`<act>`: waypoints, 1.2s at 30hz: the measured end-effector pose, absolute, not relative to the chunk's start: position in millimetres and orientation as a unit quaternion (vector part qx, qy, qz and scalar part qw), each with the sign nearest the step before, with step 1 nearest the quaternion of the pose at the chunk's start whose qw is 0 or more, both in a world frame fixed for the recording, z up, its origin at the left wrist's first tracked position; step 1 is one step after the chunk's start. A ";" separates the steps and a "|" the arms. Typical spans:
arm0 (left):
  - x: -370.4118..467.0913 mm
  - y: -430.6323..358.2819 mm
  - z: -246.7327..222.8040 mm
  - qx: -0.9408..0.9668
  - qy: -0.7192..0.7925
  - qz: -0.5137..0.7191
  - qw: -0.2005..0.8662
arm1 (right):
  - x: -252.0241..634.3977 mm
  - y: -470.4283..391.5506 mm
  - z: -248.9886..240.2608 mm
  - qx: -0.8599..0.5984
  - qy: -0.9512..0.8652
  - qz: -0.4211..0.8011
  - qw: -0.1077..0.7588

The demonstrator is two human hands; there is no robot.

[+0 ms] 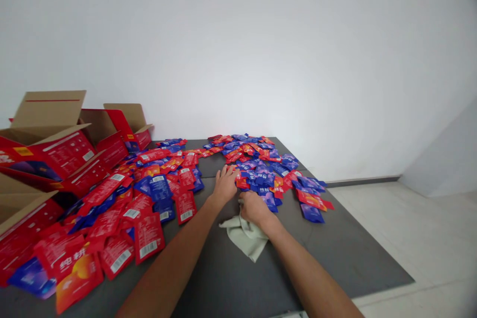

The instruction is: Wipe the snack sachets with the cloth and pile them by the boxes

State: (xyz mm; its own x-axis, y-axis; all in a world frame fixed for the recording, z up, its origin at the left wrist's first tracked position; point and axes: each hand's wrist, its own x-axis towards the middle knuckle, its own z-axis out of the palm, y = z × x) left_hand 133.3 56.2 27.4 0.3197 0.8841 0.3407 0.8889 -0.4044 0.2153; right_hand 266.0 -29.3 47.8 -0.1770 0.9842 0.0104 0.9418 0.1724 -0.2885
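Observation:
My right hand (256, 210) is closed around a pale grey-green cloth (246, 241), which lies bunched on the dark table (219, 278). My left hand (224, 184) reaches forward with its fingers spread, at the near left edge of a pile of red and blue packets (264, 174). Nothing shows in its grasp; whether the fingertips touch a packet I cannot tell. To the left of my left arm lies another heap of red and blue packets (139, 208), several of them with barcodes facing up.
Open red cardboard boxes (63, 154) stand along the left side, their flaps up. A few packets (312, 198) lie towards the table's right edge. Behind the table rises a white wall (238, 49); pale floor (380, 213) shows at the right.

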 end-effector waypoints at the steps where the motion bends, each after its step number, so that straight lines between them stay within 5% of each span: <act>1: 135.5 58.5 25.9 -0.821 -0.537 -0.193 -0.006 | 268.7 -28.0 47.2 -0.638 -0.756 0.105 0.105; 12: 115.9 27.6 39.0 -0.792 -0.546 -0.273 -0.021 | 264.1 -13.9 58.5 -0.652 -0.714 0.114 0.228; 20: 78.6 -3.3 32.9 -0.567 -0.523 -0.477 -0.422 | 228.4 -9.6 59.2 -0.547 -0.700 0.073 0.454; 36: 68.8 -22.6 38.0 -0.418 -0.286 -0.566 -0.650 | 207.3 -48.7 46.3 -0.417 -0.791 0.066 0.443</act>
